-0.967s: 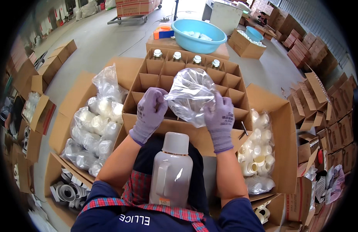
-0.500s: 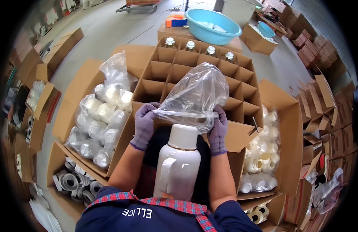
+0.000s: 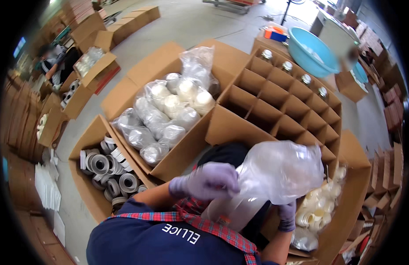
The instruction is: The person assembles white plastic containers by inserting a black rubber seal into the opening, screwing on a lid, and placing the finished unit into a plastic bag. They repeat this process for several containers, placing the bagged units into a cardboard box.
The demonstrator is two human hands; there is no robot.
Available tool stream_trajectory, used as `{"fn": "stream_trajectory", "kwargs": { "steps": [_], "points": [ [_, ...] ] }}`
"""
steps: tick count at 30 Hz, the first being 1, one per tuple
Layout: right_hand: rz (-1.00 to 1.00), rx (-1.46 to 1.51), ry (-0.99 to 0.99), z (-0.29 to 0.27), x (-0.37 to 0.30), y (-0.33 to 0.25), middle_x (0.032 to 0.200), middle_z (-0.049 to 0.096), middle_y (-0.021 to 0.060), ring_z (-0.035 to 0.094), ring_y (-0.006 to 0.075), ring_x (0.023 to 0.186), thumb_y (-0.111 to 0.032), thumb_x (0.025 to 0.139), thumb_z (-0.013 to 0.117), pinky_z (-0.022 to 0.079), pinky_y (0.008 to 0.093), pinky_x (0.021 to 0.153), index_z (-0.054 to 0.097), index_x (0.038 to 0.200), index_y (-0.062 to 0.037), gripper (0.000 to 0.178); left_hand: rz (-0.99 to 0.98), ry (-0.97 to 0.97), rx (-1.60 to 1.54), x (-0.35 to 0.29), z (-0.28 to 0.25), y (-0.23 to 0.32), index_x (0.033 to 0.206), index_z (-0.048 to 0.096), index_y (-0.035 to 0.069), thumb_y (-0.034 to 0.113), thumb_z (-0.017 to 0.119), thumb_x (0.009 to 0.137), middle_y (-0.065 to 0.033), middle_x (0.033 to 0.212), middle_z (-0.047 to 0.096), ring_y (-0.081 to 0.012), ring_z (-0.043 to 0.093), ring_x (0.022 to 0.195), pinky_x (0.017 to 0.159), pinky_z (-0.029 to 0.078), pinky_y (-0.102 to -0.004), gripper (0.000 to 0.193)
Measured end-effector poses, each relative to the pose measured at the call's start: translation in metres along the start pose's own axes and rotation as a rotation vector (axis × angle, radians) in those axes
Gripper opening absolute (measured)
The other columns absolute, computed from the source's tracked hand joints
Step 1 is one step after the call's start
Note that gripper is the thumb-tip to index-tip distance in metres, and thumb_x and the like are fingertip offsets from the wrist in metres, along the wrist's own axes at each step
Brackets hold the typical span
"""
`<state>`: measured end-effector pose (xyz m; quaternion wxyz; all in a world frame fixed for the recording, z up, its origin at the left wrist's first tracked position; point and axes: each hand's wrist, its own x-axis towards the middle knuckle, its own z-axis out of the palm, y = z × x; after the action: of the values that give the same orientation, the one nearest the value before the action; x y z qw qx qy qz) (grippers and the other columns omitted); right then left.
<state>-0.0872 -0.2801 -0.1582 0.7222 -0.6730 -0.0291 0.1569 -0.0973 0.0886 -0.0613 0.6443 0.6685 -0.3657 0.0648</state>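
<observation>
A clear plastic bag point(image 3: 282, 170) is drawn over the upper part of a white vacuum flask point(image 3: 233, 212), which leans against me in my lap with its top to the right. My left hand point(image 3: 211, 182), in a purple glove and smeared by motion, is closed at the bag's left edge. My right hand point(image 3: 287, 216), gloved too, is at the right side of the bag. Its fingers are hidden behind the plastic.
Ahead stands a divided carton point(image 3: 266, 95) with bottles in its far row. Cartons hold bagged white parts point(image 3: 171, 106), grey rings point(image 3: 100, 163) and cream parts point(image 3: 317, 212). A blue basin point(image 3: 312, 51) sits beyond. Another person point(image 3: 54, 66) is at the far left.
The bag, held spread above the flask before, now covers its upper part. The flask has tilted to the right. My left hand has come down nearer my body; the view has turned left.
</observation>
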Motion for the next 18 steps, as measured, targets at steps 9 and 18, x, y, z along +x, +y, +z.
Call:
{"fn": "stream_trajectory", "kwargs": {
  "steps": [9,18],
  "points": [
    [-0.182,-0.733,-0.683,0.036,-0.112,-0.046,0.124,0.066,0.0152,0.043,0.0475,0.135,-0.02,0.088,0.066,0.034,0.0513,0.115,0.067,0.118,-0.0057,0.033,-0.426,-0.435,0.013,-0.135,0.028,0.007,0.105,0.069,0.004,0.02,0.07,0.088,-0.0123,0.103,0.067,-0.0335,0.062,0.1,0.088,0.05,-0.0422,0.023],
    [-1.231,-1.142,-0.381,0.117,0.023,-0.115,0.111,0.062,0.0068,0.054,0.032,0.119,-0.023,0.078,0.066,0.045,0.0421,0.101,0.069,0.097,-0.0173,0.021,-0.712,-0.526,0.243,-0.081,0.035,0.043,0.091,0.073,0.001,0.009,0.08,0.072,-0.0125,0.089,0.066,-0.0269,0.065,0.084,0.076,0.052,-0.036,0.022]
  ]
}}
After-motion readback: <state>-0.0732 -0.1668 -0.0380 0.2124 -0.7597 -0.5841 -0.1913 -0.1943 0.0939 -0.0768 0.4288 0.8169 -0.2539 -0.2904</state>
